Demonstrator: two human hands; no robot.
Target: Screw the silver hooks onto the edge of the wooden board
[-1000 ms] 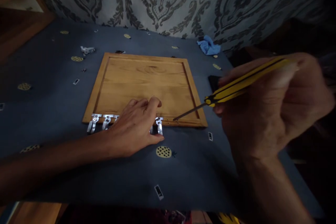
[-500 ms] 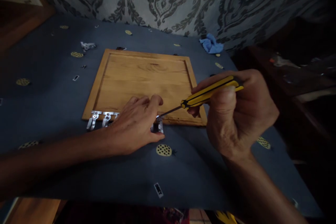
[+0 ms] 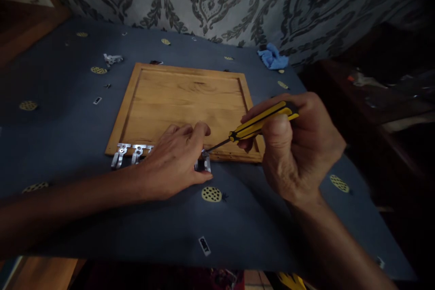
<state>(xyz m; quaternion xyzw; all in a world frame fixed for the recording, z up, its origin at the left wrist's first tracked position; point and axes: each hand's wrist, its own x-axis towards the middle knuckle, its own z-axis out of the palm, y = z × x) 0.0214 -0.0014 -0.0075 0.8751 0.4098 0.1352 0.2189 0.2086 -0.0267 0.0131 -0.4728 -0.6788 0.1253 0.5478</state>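
A framed wooden panel [image 3: 186,99] lies flat on the cloth-covered table. Silver metal hooks [image 3: 137,153] are fixed along its near edge, some partly covered by my forearm and hand. My left hand [image 3: 176,154] lies over that edge, its thumb and fingers closed around another silver hook [image 3: 206,161], holding it against the wood. In my right hand [image 3: 302,145] is a yellow and black screwdriver [image 3: 260,122], gripped by its handle. The shaft slants down to the left, and its tip meets the hook beside my left fingers. Any screw under the tip is too small to see.
A loose silver metal piece [image 3: 112,59] and a small dark bit [image 3: 107,86] lie left of the panel. A crumpled blue cloth [image 3: 273,57] sits at the back right, by a patterned wall [image 3: 217,0]. To the right stands a dark surface [image 3: 360,95] with clutter.
My right hand and the screwdriver handle have shifted left and slightly down, while the tip stays at the hook. My left hand keeps its place.
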